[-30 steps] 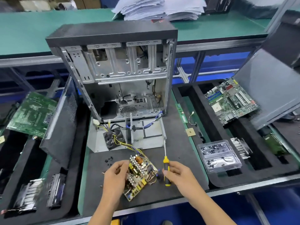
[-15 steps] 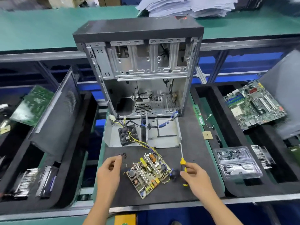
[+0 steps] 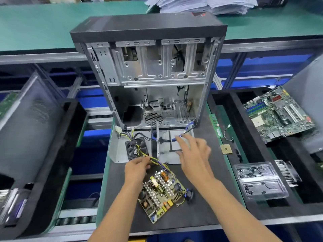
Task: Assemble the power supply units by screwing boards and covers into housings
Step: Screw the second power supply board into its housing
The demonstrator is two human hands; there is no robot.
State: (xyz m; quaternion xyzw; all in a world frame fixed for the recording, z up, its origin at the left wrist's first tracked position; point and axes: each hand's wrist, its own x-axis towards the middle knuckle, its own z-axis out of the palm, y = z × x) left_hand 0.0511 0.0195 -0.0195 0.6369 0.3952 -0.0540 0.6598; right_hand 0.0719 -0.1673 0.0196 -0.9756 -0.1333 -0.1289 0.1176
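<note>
- Reaching forward over the grey housing (image 3: pixel 174 154), the right hand (image 3: pixel 194 158) is seen with fingers spread and straight, nothing being held; it is blurred by motion.
- A bundle of yellow and dark wires (image 3: pixel 155 160) is pinched by the left hand (image 3: pixel 138 169) at the near edge of the housing.
- The power supply board (image 3: pixel 161 193) is laid flat on the dark mat (image 3: pixel 209 206), just near of the left hand, and is joined by the wires to the black fan (image 3: pixel 136 148) seated in the open housing.
- No brand, label or writing can be read on any part; the board's markings are too small to tell.
- An open computer case (image 3: pixel 150 74) is stood upright directly behind the housing, its bare metal interior being turned toward the person.
- A green memory stick (image 3: pixel 215 125) and a small square chip (image 3: pixel 226 148) are laid at the mat's right edge.
- To the right, a motherboard (image 3: pixel 277 114) is propped in a black foam tray (image 3: pixel 239 123), and a clear plastic box (image 3: pixel 258 182) is set near it.
- A grey side panel (image 3: pixel 29 130) is leaned in a tray to the left.
- A green bench (image 3: pixel 43 23) is run across the back, with stacked papers (image 3: pixel 201 4) laid upon it.
</note>
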